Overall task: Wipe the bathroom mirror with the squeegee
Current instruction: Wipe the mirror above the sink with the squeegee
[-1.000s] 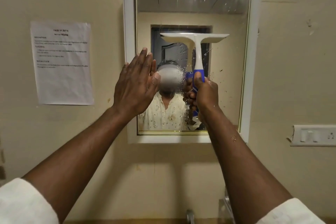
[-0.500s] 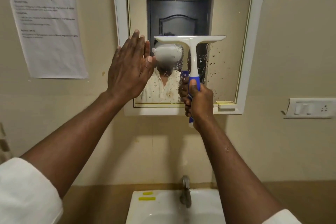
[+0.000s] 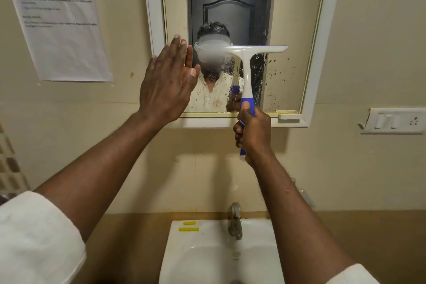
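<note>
Fingers first: the right hand (image 3: pixel 252 132) has its fingers wrapped tight round the blue grip of the squeegee (image 3: pixel 246 71), thumb up along the handle. On the left hand (image 3: pixel 167 80) they're straight and close together, palm flat toward the left edge of the mirror (image 3: pixel 290 18), holding nothing. Can't really tell if that palm is pressing on the frame or just hovering in front of it.

Only the one head view, so that's what there is to go on. The squeegee stands upright with its white blade level across the middle of the glass, roughly halfway down.

Progress-wise I'd call it about half done on this strip. Glass above the blade looks clear. Below it, and off toward the right side, there are still plenty of water drops (image 3: pixel 274 76) and streaks. So what's left is the lower part down to the bottom frame, plus probably a separate go at the right-hand strip. The sink (image 3: pixel 196 258) sits right underneath to catch the drips.
</note>
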`<state>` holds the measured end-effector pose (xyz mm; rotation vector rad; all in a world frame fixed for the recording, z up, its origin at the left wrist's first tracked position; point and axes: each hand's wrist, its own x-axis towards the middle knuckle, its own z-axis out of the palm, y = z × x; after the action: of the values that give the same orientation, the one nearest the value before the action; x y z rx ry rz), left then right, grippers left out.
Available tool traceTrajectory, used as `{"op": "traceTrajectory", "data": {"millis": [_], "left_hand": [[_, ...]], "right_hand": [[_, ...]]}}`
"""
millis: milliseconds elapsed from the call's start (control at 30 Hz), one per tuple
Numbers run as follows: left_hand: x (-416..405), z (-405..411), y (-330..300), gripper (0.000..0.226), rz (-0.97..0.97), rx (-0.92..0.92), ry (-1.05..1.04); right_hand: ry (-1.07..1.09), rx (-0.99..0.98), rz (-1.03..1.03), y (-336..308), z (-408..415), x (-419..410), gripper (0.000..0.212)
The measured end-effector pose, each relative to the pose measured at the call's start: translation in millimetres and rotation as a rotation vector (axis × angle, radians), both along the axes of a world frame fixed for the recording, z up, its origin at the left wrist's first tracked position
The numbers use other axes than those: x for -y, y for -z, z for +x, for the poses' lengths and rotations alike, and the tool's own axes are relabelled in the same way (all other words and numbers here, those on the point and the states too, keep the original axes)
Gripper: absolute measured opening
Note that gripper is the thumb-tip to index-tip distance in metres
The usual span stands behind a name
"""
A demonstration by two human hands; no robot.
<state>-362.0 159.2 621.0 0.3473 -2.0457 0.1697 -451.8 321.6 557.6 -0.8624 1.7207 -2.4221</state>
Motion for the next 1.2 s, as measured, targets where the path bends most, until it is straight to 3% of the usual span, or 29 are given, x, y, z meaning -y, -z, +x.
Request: {"op": "traceTrajectory", "data": {"millis": [300, 1200], "left_hand": [[-6, 3, 8, 0.057, 0.017, 0.000, 0.036], [-26, 16, 33, 0.057, 0.025, 0.072, 0.043]], "right_hand": [[-0.002, 0.079, 0.069, 72, 12, -4, 0.030], [-0.001, 0.199, 0.150, 115, 32, -19, 0.032]]}}
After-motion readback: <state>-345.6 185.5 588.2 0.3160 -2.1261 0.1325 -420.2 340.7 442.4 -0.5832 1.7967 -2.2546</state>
